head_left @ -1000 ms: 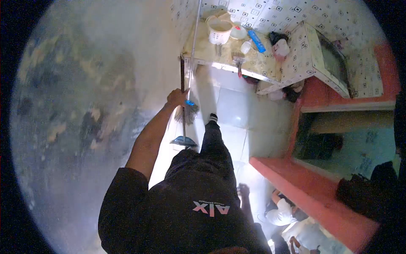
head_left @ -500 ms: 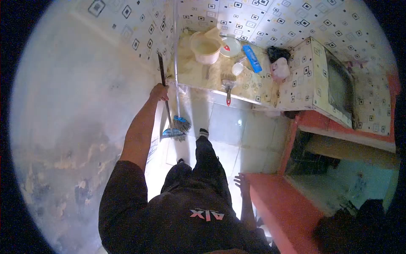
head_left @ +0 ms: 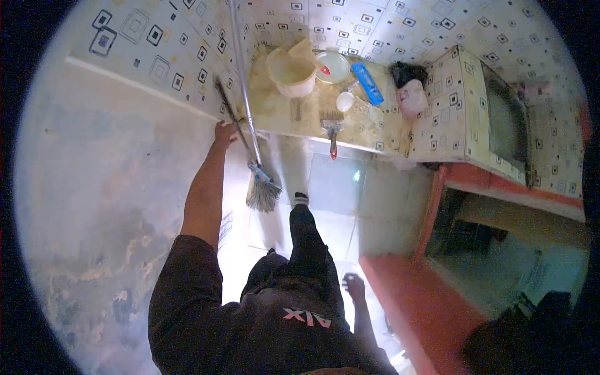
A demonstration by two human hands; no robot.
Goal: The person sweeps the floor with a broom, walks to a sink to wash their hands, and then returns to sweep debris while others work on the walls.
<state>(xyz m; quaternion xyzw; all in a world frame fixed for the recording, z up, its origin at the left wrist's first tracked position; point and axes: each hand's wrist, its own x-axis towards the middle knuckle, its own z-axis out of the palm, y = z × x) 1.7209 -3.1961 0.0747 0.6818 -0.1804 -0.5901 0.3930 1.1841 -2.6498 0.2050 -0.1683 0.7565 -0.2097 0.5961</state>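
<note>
My left hand (head_left: 225,134) is beside a dark-handled broom (head_left: 227,103) in the corner, its fingers loosely apart at the handle; whether a fingertip still touches it is hard to see. A second broom with a silver pole (head_left: 244,87) leans right there, and the two handles cross low down. Their grey bristles (head_left: 263,197) and blue fittings bunch together on the floor tiles. Down by my leg, my right hand (head_left: 354,286) hangs with nothing in it, its fingers slightly bent and apart.
On the stained ledge (head_left: 275,119) stand a cream tub (head_left: 294,76), a round white lid (head_left: 333,66), a blue packet (head_left: 367,84), a white cup (head_left: 345,101) and a wide brush (head_left: 332,128) overhanging the edge. A red-edged counter (head_left: 406,294) lies to the right.
My left hand has loosened from the dark handle, which now leans further toward the wall. The two broom heads have come together. My right hand has dropped slightly lower.
</note>
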